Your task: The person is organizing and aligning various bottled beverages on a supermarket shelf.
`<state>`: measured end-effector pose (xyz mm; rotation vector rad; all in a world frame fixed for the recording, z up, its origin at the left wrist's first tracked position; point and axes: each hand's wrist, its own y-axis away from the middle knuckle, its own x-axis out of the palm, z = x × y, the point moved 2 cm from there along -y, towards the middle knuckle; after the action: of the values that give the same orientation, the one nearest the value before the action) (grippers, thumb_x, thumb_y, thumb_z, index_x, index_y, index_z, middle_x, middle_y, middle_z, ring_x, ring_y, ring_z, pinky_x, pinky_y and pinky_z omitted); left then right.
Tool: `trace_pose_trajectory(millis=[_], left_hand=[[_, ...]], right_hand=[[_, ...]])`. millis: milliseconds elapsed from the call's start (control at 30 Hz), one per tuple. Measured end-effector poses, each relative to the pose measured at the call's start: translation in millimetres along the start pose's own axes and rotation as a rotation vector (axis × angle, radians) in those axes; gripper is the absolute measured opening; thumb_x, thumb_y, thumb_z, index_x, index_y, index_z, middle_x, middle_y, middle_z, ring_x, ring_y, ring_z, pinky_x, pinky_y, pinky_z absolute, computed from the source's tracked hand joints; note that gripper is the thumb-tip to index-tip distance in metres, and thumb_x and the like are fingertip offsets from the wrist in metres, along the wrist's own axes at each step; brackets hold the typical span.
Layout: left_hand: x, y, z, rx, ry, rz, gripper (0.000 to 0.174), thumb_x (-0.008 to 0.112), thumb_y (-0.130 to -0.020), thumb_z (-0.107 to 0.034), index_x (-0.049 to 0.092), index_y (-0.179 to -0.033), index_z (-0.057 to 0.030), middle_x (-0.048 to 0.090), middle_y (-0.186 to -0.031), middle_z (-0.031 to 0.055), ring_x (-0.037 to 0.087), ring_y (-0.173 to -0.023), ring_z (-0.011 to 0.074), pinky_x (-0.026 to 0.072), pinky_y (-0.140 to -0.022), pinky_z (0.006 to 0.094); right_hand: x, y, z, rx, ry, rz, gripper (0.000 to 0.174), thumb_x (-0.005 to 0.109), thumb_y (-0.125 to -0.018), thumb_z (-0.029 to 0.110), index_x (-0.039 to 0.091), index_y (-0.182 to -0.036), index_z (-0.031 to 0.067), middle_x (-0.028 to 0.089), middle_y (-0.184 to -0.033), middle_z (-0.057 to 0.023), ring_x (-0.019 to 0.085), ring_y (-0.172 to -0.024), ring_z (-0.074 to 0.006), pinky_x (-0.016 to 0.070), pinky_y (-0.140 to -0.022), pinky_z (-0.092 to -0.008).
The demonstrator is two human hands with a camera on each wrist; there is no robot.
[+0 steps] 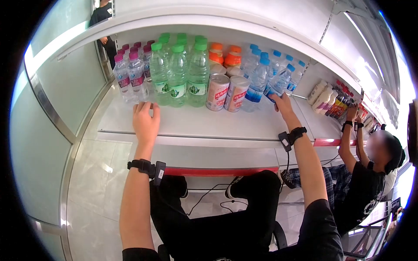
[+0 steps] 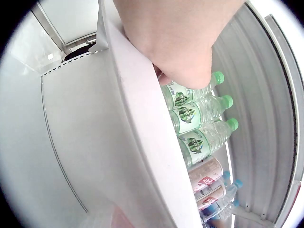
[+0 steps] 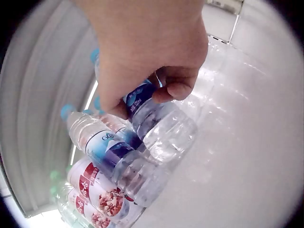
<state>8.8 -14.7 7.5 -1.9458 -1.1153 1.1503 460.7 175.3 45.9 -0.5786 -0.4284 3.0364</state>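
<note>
Blue cap (image 1: 291,67) upward, gripped a water bottle (image 1: 281,80) in the right hand (image 1: 283,104) toward the shelf's (image 1: 196,124) right edge; rested the left hand (image 1: 146,119), loose-fingered, near the front-left corner; likely needed steady, upright handling.

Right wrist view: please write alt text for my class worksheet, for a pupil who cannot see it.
A person's right hand grips a clear plastic water bottle with a blue label. Nearby are another clear plastic bottle with a blue cap and two cylindrical white cans with red markings; a glossy white shelf fills the right side.
</note>
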Motion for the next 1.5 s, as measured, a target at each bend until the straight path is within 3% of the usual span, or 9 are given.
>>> trace_pose_trajectory(millis=[100,200,267,367,467,800,1100,1167,1500], left_hand=[[-1.0,0.3,-1.0,-0.029,0.003,0.029,0.019,0.061,-0.09,-0.016,0.063,-0.083,0.0007,0.064,-0.089,0.0114,0.057,-0.09,0.0336,0.0465,-0.079,0.0439],[0.5,0.1,0.1,0.011,0.003,-0.023,0.02,0.063,-0.088,-0.018,0.063,-0.077,-0.0015,0.064,-0.086,0.0097,0.058,-0.087,0.0325,0.0479,-0.074,0.0443],[1.6,0.5,0.4,0.005,0.004,-0.019,0.02,0.063,-0.088,-0.018,0.063,-0.077,-0.0015,0.064,-0.086,0.0096,0.058,-0.087,0.0325,0.0479,-0.074,0.0443],[1.8,0.3,0.1,-0.002,0.005,-0.016,0.02,0.063,-0.088,-0.018,0.063,-0.076,-0.0017,0.064,-0.085,0.0094,0.058,-0.086,0.0324,0.0478,-0.074,0.0444],[1.0,0.1,-0.1,0.002,0.012,-0.018,0.019,0.063,-0.088,-0.017,0.063,-0.076,-0.002,0.064,-0.085,0.0092,0.057,-0.086,0.0323,0.0477,-0.074,0.0444],[2.2,1.3,0.7,0.017,0.011,-0.027,0.017,0.063,-0.087,-0.017,0.063,-0.079,-0.0017,0.064,-0.086,0.0093,0.057,-0.087,0.0326,0.0476,-0.074,0.0444],[0.9,0.3,0.8,0.019,0.009,-0.007,0.017,0.063,-0.087,-0.016,0.063,-0.079,-0.0012,0.064,-0.086,0.0097,0.057,-0.086,0.0329,0.0477,-0.073,0.0444],[1.1,0.7,1.1,0.024,0.013,-0.012,0.017,0.063,-0.087,-0.016,0.063,-0.08,-0.0012,0.064,-0.086,0.0096,0.057,-0.086,0.0329,0.0476,-0.073,0.0445],[0.6,0.6,1.1,-0.003,-0.017,0.033,0.021,0.06,-0.091,-0.018,0.062,-0.082,0.0008,0.063,-0.087,0.0114,0.056,-0.089,0.0331,0.0456,-0.079,0.0432]], right_hand=[[-3.6,1.9,3.8,-0.022,-0.019,0.049,0.053,0.072,-0.08,0.03,0.054,-0.115,-0.0051,0.058,-0.084,-0.0103,0.053,-0.049,-0.0145,0.0404,-0.042,-0.0279],[-6.5,1.4,5.9,0.121,-0.02,0.107,0.055,0.072,-0.08,0.031,0.053,-0.115,-0.0066,0.059,-0.088,-0.0115,0.058,-0.054,-0.0171,0.0453,-0.046,-0.0284],[-8.1,0.1,9.9,0.157,0.13,0.143,0.06,0.071,-0.08,0.033,0.052,-0.119,-0.0083,0.06,-0.095,-0.0128,0.062,-0.068,-0.0188,0.0507,-0.055,-0.0299],[-2.0,2.4,11.1,-0.002,0.15,0.108,0.069,0.072,-0.077,0.041,0.052,-0.124,-0.0054,0.065,-0.101,-0.0148,0.063,-0.08,-0.0199,0.0522,-0.058,-0.0317],[5.7,2.3,3.4,0.007,0.097,0.144,0.071,0.07,-0.078,0.042,0.052,-0.129,-0.0043,0.064,-0.109,-0.0162,0.061,-0.087,-0.0197,0.0518,-0.062,-0.0325],[18.0,-10.4,3.5,-0.105,0.224,0.078,0.065,0.067,-0.084,0.041,0.051,-0.131,-0.0011,0.071,-0.094,-0.0104,0.062,-0.071,-0.0172,0.0486,-0.059,-0.0317],[26.2,-20.4,-6.9,-0.096,0.333,0.034,0.054,0.066,-0.091,0.041,0.05,-0.123,0.001,0.07,-0.101,-0.022,0.069,-0.092,-0.036,0.0519,-0.077,-0.041],[29.6,-26.8,-14.4,-0.215,0.392,-0.034,0.054,0.066,-0.092,0.04,0.046,-0.126,0.003,0.069,-0.104,-0.0252,0.067,-0.095,-0.0429,0.0514,-0.077,-0.0461],[31.1,-19.7,-2.4,-0.09,0.526,-0.002,0.059,0.071,-0.087,0.036,0.044,-0.124,-0.0016,0.067,-0.105,-0.0295,0.065,-0.1,-0.0457,0.0514,-0.081,-0.0481]])
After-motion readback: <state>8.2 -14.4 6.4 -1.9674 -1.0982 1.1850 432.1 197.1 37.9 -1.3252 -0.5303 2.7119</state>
